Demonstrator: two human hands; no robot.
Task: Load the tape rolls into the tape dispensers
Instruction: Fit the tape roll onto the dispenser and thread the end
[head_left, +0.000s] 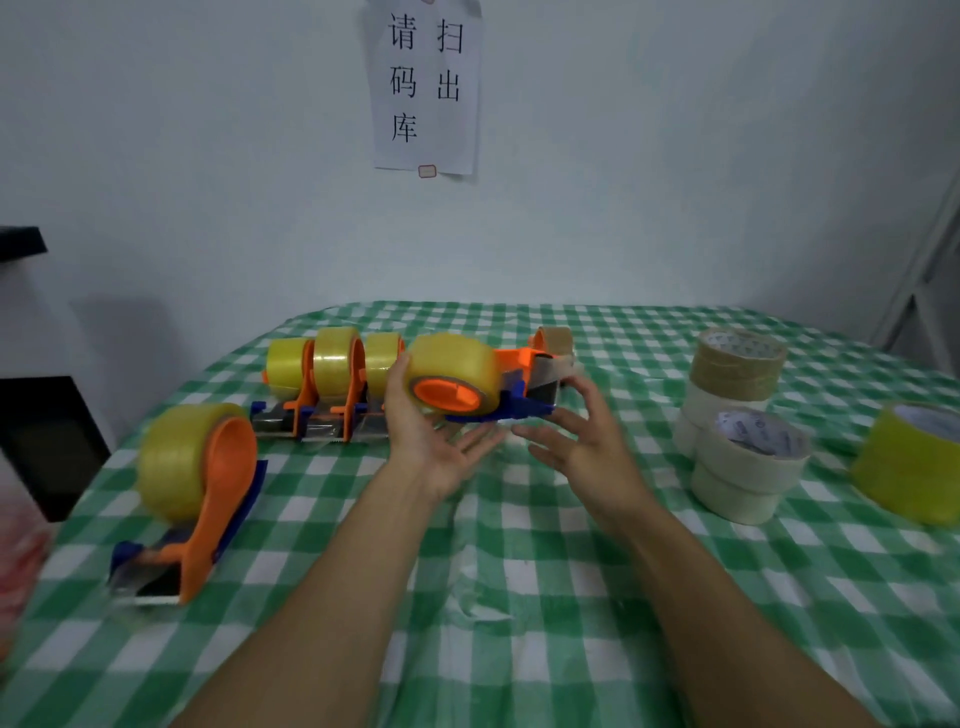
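Above the middle of the checked tablecloth (519, 597), seen from the head camera, the left hand (423, 434) cups a dispenser (511, 387) from below, thumb up against the side of the yellow tape roll (452, 371) already seated on its orange hub; the right hand (582, 441) is spread wide just beside the blade end, one fingertip seeming to touch the clear flap there, gripping nothing. A finished dispenser (197, 493) lies at the near left, and a row of loaded dispensers (332, 384) stands behind the left hand. Spare rolls wait at the right: a stack of pale and brown rolls (737, 415) and a yellow-green roll (914, 462). The risk I judge from here is at the blade end: with the dispenser carried on an open palm only, a push from the right fingers could tip it, or a loose tape end could stick to itself or to skin. Whether the tape is threaded through the flap cannot be made out. A brown roll (556, 340) behind the held dispenser is half hidden, so its own dispenser is unclear; the yellow-green roll is cut by the frame edge
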